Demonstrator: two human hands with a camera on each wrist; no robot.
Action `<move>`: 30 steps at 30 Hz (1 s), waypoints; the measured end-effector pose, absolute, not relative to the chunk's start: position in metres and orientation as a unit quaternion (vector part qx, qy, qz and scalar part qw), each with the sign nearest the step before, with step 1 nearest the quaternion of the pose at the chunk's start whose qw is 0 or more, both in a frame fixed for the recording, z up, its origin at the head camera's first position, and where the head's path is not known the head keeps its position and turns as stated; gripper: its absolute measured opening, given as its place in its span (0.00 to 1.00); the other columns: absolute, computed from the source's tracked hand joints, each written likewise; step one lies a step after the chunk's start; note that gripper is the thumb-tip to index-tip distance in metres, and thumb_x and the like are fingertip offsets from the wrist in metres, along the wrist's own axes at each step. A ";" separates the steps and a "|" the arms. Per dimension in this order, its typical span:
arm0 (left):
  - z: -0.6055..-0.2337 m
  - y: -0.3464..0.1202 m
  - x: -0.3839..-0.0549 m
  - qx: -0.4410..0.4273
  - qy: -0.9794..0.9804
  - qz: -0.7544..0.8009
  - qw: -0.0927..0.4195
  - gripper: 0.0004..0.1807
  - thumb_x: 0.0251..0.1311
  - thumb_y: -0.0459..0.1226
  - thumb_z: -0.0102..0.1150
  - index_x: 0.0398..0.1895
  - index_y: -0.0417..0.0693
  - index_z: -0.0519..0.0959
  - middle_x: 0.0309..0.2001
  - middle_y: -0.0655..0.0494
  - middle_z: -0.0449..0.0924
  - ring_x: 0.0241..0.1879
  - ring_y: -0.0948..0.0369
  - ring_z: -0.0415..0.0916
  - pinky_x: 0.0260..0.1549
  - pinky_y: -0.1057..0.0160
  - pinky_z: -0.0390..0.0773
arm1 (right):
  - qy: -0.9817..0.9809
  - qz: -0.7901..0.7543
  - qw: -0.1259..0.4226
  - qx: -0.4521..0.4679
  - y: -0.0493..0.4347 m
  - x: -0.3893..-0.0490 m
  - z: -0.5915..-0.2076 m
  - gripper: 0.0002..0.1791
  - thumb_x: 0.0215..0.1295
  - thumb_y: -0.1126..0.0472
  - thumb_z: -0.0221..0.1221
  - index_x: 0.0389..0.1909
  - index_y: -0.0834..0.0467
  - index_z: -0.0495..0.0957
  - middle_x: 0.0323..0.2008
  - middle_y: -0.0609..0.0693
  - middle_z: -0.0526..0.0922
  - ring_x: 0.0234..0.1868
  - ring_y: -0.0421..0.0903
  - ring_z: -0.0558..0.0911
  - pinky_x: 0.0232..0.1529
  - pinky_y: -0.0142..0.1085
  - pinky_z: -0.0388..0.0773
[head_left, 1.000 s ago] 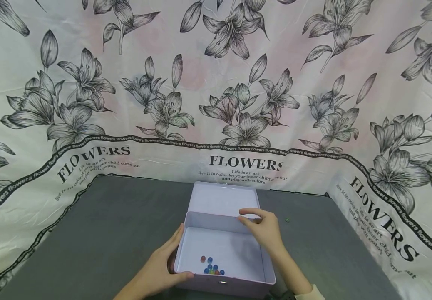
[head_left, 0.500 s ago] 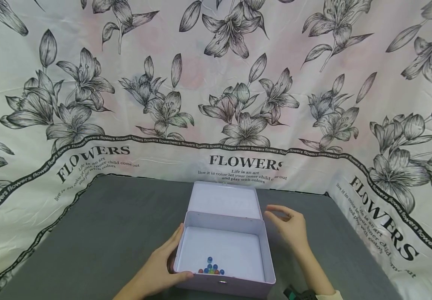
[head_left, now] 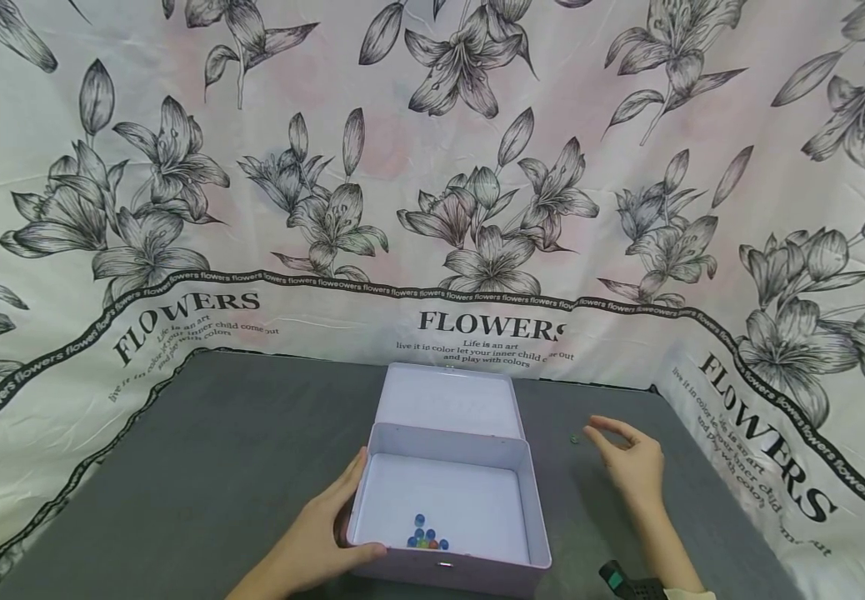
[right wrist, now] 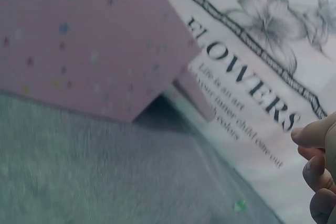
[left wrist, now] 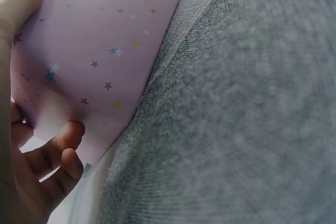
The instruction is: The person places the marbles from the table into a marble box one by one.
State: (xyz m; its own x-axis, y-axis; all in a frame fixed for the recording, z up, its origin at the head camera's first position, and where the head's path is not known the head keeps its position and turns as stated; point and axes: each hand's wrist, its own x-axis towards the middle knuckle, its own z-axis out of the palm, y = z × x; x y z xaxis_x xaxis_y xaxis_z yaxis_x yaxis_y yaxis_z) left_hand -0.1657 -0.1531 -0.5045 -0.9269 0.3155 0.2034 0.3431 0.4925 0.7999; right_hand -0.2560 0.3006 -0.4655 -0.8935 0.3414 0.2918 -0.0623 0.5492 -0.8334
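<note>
A lidded box (head_left: 443, 569), pinkish outside with printed stars and white inside, stands open on the grey table. Several small glass marbles (head_left: 421, 537), mostly blue, lie together by its front wall. The left hand (head_left: 320, 525) grips the box's front left corner, thumb along the front and fingers on the side. In the left wrist view, some of its fingers (left wrist: 71, 135) curl beside the starry wall. To the right of the box, the right hand (head_left: 631, 467) hovers above the table, thumb and index finger apart with nothing seen between them. A green marble (head_left: 574, 439) lies just left of its fingertips.
The box's lid (head_left: 450, 400) is folded back toward the flower-printed cloth (head_left: 492, 333) that hangs behind and around the table (head_left: 252, 450). A dark band with a device (head_left: 623, 579) sits at the right wrist.
The right hand has moved from above the box to the right, near the green marble. A reddish marble rolled toward the box's front wall and is out of sight now. The left hand stays put.
</note>
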 end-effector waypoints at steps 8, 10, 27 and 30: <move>-0.504 -0.154 -0.166 -0.189 -0.867 -0.462 0.013 0.68 0.52 0.61 0.80 0.88 0.54 0.47 0.86 0.62 0.41 0.82 0.55 0.49 0.74 0.42 0.64 | -0.871 0.434 0.197 -0.116 0.310 -0.266 -0.494 0.17 0.69 0.54 0.72 0.54 0.57 0.90 0.28 0.57 0.91 0.15 0.39 0.74 0.17 0.33 0.68; -0.505 -0.154 -0.166 -0.191 -0.867 -0.460 0.015 0.68 0.52 0.61 0.79 0.88 0.53 0.47 0.86 0.61 0.41 0.82 0.54 0.49 0.74 0.41 0.65 | -0.873 0.431 0.193 -0.123 0.310 -0.267 -0.499 0.18 0.68 0.55 0.73 0.54 0.59 0.89 0.38 0.59 0.92 0.18 0.39 0.78 0.19 0.32 0.72; -0.505 -0.154 -0.166 -0.188 -0.866 -0.462 0.013 0.68 0.52 0.62 0.79 0.88 0.55 0.47 0.86 0.62 0.41 0.83 0.56 0.47 0.74 0.41 0.64 | -0.903 0.363 0.211 -0.095 0.310 -0.279 -0.522 0.15 0.64 0.59 0.74 0.50 0.59 0.91 0.52 0.63 0.89 0.29 0.45 0.88 0.42 0.42 0.82; -0.505 -0.154 -0.166 -0.189 -0.867 -0.460 0.015 0.68 0.51 0.62 0.79 0.88 0.54 0.48 0.86 0.58 0.42 0.82 0.56 0.48 0.74 0.42 0.64 | -0.901 0.363 0.220 -0.091 0.309 -0.279 -0.524 0.13 0.65 0.61 0.73 0.49 0.60 0.91 0.51 0.63 0.90 0.43 0.58 0.90 0.53 0.54 0.81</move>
State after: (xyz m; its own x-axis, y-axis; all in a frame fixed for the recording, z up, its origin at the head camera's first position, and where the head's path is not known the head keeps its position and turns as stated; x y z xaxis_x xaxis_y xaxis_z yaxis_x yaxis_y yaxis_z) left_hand -0.1656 -0.1541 -0.5053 -0.9283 0.3134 0.2001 0.3415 0.5056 0.7923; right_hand -0.2793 0.3091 -0.5242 -0.8865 0.3237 0.3307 0.0044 0.7205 -0.6934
